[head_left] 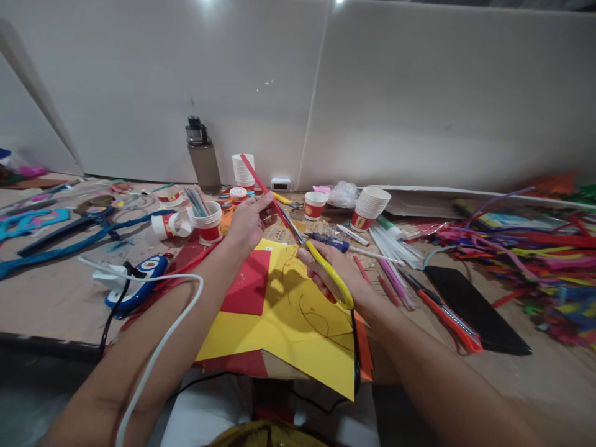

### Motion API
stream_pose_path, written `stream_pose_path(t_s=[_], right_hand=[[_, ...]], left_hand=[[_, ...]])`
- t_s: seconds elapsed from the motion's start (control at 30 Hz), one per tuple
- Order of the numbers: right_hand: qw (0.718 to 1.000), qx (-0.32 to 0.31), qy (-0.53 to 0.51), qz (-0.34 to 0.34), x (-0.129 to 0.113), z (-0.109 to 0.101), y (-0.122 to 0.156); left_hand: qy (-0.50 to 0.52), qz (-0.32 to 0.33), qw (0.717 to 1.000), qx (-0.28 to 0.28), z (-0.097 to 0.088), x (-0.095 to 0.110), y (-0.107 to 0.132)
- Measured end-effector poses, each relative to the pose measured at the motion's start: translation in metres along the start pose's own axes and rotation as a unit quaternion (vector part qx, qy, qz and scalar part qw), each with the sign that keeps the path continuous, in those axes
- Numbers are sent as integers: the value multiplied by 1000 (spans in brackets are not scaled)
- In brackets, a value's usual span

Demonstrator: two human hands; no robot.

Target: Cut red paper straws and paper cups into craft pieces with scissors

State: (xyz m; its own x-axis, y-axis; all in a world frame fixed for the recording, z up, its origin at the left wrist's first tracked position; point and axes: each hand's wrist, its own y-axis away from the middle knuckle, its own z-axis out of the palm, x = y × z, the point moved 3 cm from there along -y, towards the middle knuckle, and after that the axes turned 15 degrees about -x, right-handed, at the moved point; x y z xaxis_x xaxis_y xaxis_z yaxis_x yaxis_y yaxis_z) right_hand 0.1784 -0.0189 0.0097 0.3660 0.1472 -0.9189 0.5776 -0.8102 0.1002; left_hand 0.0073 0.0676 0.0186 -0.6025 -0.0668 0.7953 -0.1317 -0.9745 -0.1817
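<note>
My left hand (pixel 249 220) pinches a thin red straw (pixel 257 177) that slants up to the left. My right hand (pixel 338 273) grips yellow-handled scissors (pixel 326 267), their blades meeting the straw near my left fingers. Under both hands lies a yellow paper sheet (pixel 298 323) with pencilled curves, and a red paper sheet (pixel 246 282) lies partly on it at the left.
Paper cups (pixel 370 208), a cup of straws (pixel 207 220), a grey bottle (pixel 203 155), loose straws (pixel 391 248), an orange box cutter (pixel 449 316), a black phone (pixel 475 307), coloured strips (pixel 535 261) at right, a glue gun (pixel 135 282) with white cable at left.
</note>
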Motion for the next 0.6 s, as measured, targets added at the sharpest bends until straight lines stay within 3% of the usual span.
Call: stream_pose_path(t_s=[0.6], right_hand=[[999, 12, -26, 30, 1, 4, 1]], left_hand=[[10, 4, 1000, -10, 0, -2, 0]])
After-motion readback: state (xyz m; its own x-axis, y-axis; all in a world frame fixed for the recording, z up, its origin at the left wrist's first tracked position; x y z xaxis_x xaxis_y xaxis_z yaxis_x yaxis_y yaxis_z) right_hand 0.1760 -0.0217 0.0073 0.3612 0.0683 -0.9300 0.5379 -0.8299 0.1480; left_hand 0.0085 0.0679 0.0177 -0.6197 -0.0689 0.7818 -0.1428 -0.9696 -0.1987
